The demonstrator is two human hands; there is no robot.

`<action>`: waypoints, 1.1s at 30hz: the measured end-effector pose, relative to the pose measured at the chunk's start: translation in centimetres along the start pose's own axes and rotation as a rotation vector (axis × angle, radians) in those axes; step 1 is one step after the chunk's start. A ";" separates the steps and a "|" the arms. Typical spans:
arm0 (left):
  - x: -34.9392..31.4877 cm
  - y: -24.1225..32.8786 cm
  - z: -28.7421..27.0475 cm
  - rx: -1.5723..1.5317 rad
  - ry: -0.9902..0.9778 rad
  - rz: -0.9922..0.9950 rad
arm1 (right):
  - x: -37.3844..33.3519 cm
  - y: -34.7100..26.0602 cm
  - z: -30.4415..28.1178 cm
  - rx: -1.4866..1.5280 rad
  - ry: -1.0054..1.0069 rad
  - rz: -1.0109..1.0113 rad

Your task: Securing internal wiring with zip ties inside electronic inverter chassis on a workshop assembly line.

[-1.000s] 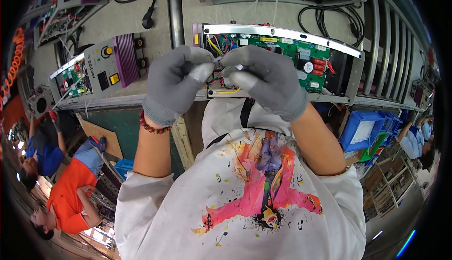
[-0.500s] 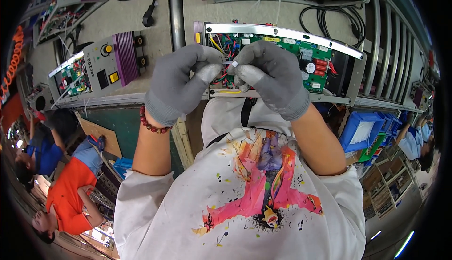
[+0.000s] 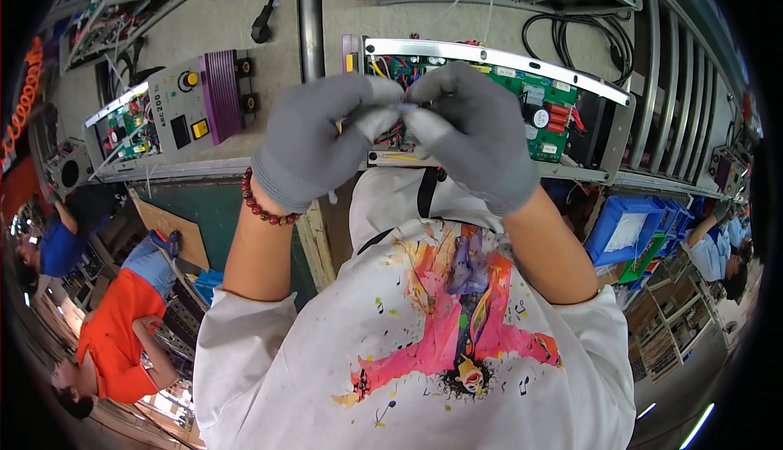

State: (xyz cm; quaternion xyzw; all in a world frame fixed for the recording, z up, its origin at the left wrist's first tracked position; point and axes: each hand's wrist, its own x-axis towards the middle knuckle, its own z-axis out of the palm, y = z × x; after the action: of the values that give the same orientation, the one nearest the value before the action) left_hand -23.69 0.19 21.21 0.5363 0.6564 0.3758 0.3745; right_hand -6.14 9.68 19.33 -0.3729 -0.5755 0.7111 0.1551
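Fingertips of the gloved left hand and right hand pinch a small pale piece, partly hidden between them, above an open machine on the table. White labels, their print too small to read, dot the green circuit board just right of the right hand. To the left of the left hand, and apart from it, stands a second machine with purple ribs, dark lettering printed on its grey front panel beside a yellow switch and a yellow-capped knob.
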 end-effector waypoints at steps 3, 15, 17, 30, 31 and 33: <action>0.1 -0.1 0.6 0.005 0.036 -0.002 | 0.2 -0.7 -0.6 -0.183 -0.019 -0.055; 0.0 -1.5 1.9 0.278 0.145 0.094 | 1.4 -4.7 -1.5 -0.081 -0.162 -0.308; 0.0 -1.4 2.2 0.231 0.180 0.117 | 1.7 -4.7 -1.6 -0.037 -0.039 -0.317; -2.6 -0.5 2.3 0.178 0.231 0.095 | -1.3 -2.0 2.6 -0.415 -0.127 -0.634; -3.2 0.2 3.1 0.108 0.390 0.063 | -3.9 -1.7 1.2 -0.376 -0.048 -0.679; -4.6 2.6 4.5 0.187 0.576 0.125 | -9.0 -0.3 -2.3 -0.368 0.003 -0.722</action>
State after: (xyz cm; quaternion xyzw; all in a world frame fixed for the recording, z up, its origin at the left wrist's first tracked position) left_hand -17.94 -3.57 21.99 0.4792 0.7329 0.4728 0.0981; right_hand 1.53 5.52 22.69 -0.1694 -0.7868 0.4956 0.3264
